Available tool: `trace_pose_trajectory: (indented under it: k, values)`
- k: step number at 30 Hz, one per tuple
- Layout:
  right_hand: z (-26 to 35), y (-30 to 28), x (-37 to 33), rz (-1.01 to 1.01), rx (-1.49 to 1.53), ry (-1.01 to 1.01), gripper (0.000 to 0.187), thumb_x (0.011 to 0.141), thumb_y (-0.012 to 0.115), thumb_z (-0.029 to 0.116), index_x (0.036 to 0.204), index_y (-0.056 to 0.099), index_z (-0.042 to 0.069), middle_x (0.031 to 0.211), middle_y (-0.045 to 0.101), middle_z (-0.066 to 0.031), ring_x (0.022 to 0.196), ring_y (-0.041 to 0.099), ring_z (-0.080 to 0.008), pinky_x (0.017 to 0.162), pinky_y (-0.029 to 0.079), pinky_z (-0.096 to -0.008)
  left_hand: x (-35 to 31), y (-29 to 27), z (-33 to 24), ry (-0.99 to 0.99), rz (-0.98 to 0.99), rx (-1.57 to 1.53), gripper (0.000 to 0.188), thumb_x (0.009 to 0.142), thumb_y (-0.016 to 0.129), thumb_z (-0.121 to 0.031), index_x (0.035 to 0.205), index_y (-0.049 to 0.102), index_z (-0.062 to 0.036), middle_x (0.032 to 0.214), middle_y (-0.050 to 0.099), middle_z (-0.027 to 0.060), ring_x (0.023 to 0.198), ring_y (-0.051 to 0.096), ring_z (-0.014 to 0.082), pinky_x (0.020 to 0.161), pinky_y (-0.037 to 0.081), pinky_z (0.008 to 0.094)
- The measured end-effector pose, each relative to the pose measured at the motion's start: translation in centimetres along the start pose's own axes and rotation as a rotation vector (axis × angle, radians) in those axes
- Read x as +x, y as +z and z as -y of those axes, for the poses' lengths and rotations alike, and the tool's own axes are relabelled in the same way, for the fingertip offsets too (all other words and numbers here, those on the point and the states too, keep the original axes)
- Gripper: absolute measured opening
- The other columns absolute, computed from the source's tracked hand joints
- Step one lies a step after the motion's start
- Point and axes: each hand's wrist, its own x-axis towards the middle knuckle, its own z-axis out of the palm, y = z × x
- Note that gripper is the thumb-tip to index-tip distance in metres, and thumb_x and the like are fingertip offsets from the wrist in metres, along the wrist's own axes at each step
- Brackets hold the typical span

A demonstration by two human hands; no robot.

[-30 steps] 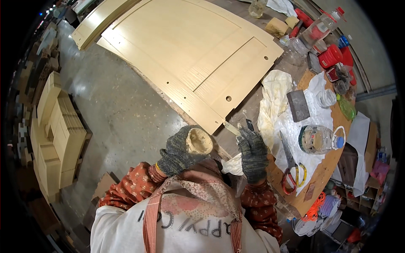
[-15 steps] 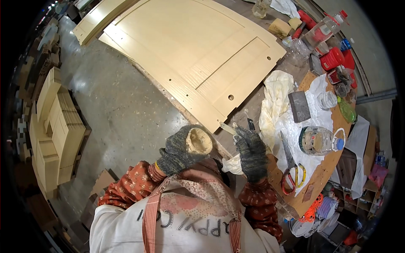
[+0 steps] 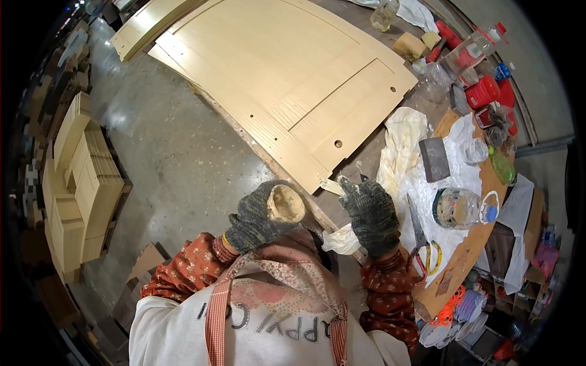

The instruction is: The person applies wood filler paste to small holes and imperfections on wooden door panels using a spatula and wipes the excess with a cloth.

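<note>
Both my hands wear dark knitted work gloves. My left hand (image 3: pixel 259 216) is cupped around a lump of pale yellowish filler (image 3: pixel 285 204), held near my chest. My right hand (image 3: pixel 369 210) grips a small putty knife (image 3: pixel 332 186) whose pale blade points left toward the near corner of a large cream-coloured door panel (image 3: pixel 293 79). A crumpled white cloth (image 3: pixel 342 240) hangs just below my right hand. The door lies flat in front of me, with drilled holes near its right end.
A low wooden board (image 3: pixel 482 232) on my right carries a plastic sheet, a clear jar (image 3: pixel 458 208), a grey sanding block (image 3: pixel 434 158), scissors (image 3: pixel 421 244), red containers (image 3: pixel 482 91) and bottles. Stacks of cream wooden pieces (image 3: pixel 79 183) stand on the concrete floor at left.
My hands have stayed almost in place; the right hand with the knife has shifted slightly and the view has tilted a little.
</note>
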Motion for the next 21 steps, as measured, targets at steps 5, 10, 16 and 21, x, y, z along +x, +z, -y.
trace_pose_trajectory:
  k: [5, 10, 16, 21]
  values:
    - [-0.1, -0.9, 0.2, 0.009, -0.006, -0.075, 0.028, 0.084, 0.059, 0.010, 0.112, 0.059, 0.006, 0.095, 0.062, -0.0102, 0.086, 0.055, -0.0275, 0.077, 0.044, -0.0394, 0.1, -0.1, -0.1, 0.014, 0.020, 0.074, 0.058, 0.068, 0.079, -0.030, 0.114, 0.053, -0.0062, 0.105, 0.059, 0.0106, 0.094, 0.059, 0.0214, 0.083, 0.049, 0.0339]
    - [-0.2, -0.4, -0.9, -0.148, 0.284, -0.072, 0.021, 0.083, 0.060, 0.006, 0.104, 0.062, 0.004, 0.103, 0.063, -0.0105, 0.096, 0.057, -0.0238, 0.085, 0.046, -0.0361, 0.3, -0.3, -1.0, -0.003, 0.061, 0.002, 0.063, 0.067, 0.080, -0.025, 0.118, 0.050, -0.0041, 0.108, 0.058, 0.0117, 0.098, 0.058, 0.0212, 0.085, 0.049, 0.0334]
    - [3.3, 1.3, -2.4, 0.019, 0.474, 0.117, 0.025, 0.087, 0.053, 0.015, 0.108, 0.060, 0.004, 0.099, 0.062, -0.0104, 0.094, 0.058, -0.0234, 0.081, 0.047, -0.0393, 1.0, -0.7, -2.7, 0.015, 0.175, -0.163, 0.062, 0.071, 0.078, -0.021, 0.121, 0.048, -0.0023, 0.109, 0.059, 0.0120, 0.097, 0.059, 0.0211, 0.087, 0.048, 0.0319]
    - [2.6, -3.3, -0.5, 0.321, 0.126, -0.218, 0.029, 0.080, 0.057, 0.018, 0.107, 0.060, 0.007, 0.096, 0.060, -0.0129, 0.087, 0.057, -0.0269, 0.077, 0.046, -0.0394, 1.7, -1.8, -1.5, 0.132, 0.344, -0.286, 0.065, 0.067, 0.081, -0.025, 0.120, 0.050, -0.0022, 0.105, 0.062, 0.0125, 0.094, 0.062, 0.0220, 0.083, 0.050, 0.0319]
